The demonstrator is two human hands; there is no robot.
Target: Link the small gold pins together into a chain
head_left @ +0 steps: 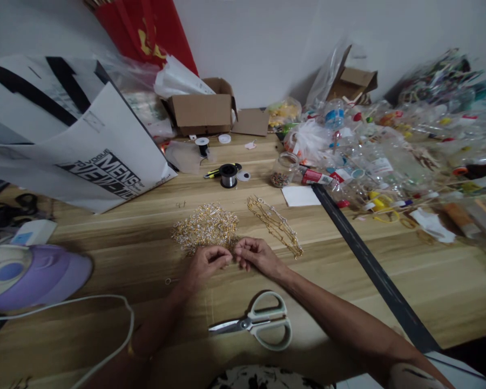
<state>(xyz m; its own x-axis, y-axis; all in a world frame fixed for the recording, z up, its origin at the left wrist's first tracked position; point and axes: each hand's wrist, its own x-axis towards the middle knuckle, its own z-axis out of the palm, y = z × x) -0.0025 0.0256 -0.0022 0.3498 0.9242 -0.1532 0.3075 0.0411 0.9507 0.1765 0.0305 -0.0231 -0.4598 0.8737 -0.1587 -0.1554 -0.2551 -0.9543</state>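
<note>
My left hand (206, 263) and my right hand (256, 255) meet fingertip to fingertip on the wooden table (105, 259), both pinched shut on a tiny piece too small to name. They sit at the near edge of a heap of small gold pins (206, 227). To the right of the heap lies a row of joined gold chain pieces (274, 224). Grey-handled scissors (256, 323) lie closed on the table between my forearms, nearer to me.
A white printed shopping bag (76, 135) lies at the back left, with a cardboard box (202, 111) behind. A wire spool (228, 175), a bead jar (284, 170) and a white card (300, 195) stand mid-table. Plastic bottles (389, 151) crowd the right. A black strip (372, 265) runs diagonally. A purple cap (32, 273) sits left.
</note>
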